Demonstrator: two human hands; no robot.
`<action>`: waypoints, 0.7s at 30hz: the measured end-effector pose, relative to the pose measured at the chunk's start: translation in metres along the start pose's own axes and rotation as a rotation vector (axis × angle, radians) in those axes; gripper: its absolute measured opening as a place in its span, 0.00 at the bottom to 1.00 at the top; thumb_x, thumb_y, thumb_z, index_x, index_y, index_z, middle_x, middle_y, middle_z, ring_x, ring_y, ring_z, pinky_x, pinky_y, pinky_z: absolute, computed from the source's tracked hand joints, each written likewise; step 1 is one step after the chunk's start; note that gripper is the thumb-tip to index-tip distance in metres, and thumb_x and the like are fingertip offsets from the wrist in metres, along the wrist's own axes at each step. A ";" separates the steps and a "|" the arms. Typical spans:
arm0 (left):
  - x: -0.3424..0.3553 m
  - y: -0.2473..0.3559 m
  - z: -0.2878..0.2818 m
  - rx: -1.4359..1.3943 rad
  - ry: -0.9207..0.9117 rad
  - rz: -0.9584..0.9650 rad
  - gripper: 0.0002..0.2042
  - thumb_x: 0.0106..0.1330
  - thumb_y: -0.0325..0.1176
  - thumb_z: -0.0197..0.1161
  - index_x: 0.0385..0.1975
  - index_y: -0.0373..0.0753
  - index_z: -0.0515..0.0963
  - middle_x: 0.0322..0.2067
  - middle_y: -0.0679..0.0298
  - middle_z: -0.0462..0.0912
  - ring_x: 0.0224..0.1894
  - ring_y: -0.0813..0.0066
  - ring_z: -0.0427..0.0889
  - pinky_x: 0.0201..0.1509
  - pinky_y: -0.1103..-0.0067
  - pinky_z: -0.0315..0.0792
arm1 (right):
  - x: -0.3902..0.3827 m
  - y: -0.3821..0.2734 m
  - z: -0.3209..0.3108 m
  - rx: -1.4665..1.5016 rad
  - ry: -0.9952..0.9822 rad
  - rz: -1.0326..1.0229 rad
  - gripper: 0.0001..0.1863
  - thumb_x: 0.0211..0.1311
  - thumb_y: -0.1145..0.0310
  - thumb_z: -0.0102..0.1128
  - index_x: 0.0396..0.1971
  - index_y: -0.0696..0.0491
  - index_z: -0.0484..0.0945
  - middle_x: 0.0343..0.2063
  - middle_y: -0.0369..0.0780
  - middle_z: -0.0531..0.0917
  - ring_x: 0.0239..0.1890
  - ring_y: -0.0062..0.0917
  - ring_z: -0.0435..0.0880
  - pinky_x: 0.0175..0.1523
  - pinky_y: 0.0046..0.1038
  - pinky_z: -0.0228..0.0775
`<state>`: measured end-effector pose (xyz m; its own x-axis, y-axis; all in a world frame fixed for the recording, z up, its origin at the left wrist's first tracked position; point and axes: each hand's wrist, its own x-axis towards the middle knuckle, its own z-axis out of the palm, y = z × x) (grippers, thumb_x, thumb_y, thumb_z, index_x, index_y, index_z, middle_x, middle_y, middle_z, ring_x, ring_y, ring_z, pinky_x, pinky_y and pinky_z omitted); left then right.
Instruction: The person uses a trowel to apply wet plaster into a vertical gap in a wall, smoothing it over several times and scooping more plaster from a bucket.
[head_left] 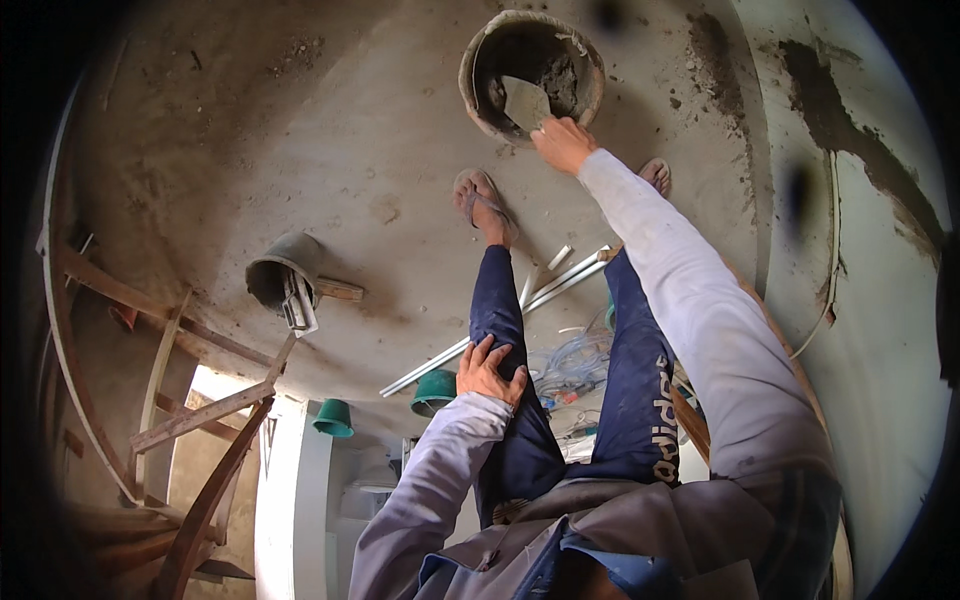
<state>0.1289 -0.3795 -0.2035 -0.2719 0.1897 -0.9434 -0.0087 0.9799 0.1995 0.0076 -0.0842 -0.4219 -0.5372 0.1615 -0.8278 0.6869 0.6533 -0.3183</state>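
My right hand (566,143) is closed round the handle of a trowel (526,103), whose grey blade dips into a mortar-crusted bucket (470,75). Wet grey mortar (560,82) lies against the bucket's inner wall. The handle itself is hidden by my fingers. On my left thigh, near the knee of the dark blue trousers, rests my left hand (490,374), its fingers spread and holding nothing.
A grey bucket (298,250) lies tipped at the left with tools by its mouth. White pipes (430,368), green buckets (333,418) and tangled clear tubing (575,360) lie near my legs. Wooden framing (200,415) stands at left; a mortar-streaked wall (870,330) rises at right.
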 end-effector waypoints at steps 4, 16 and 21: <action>-0.001 0.002 0.000 0.002 -0.015 -0.017 0.24 0.54 0.47 0.63 0.52 0.47 0.77 0.62 0.57 0.66 0.67 0.52 0.57 0.71 0.66 0.52 | 0.017 0.021 0.036 0.152 0.094 -0.074 0.23 0.52 0.59 0.58 0.43 0.60 0.76 0.42 0.54 0.80 0.44 0.47 0.80 0.49 0.40 0.72; 0.005 -0.004 -0.011 0.028 0.121 0.100 0.24 0.50 0.46 0.66 0.48 0.44 0.79 0.59 0.55 0.70 0.63 0.51 0.63 0.68 0.64 0.57 | -0.051 0.091 0.015 0.391 0.173 -0.283 0.20 0.44 0.61 0.64 0.37 0.56 0.75 0.27 0.50 0.79 0.30 0.37 0.80 0.36 0.37 0.72; 0.032 -0.038 -0.012 -0.055 0.091 0.142 0.25 0.46 0.41 0.70 0.47 0.39 0.78 0.55 0.51 0.71 0.57 0.52 0.71 0.64 0.67 0.65 | -0.238 0.089 -0.107 0.402 0.199 -0.399 0.17 0.43 0.61 0.62 0.33 0.56 0.74 0.28 0.49 0.79 0.31 0.44 0.79 0.36 0.40 0.70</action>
<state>0.1091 -0.4115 -0.2382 -0.3598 0.3168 -0.8776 -0.0161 0.9384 0.3453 0.1438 0.0146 -0.2036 -0.8464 0.1224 -0.5183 0.5238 0.3673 -0.7686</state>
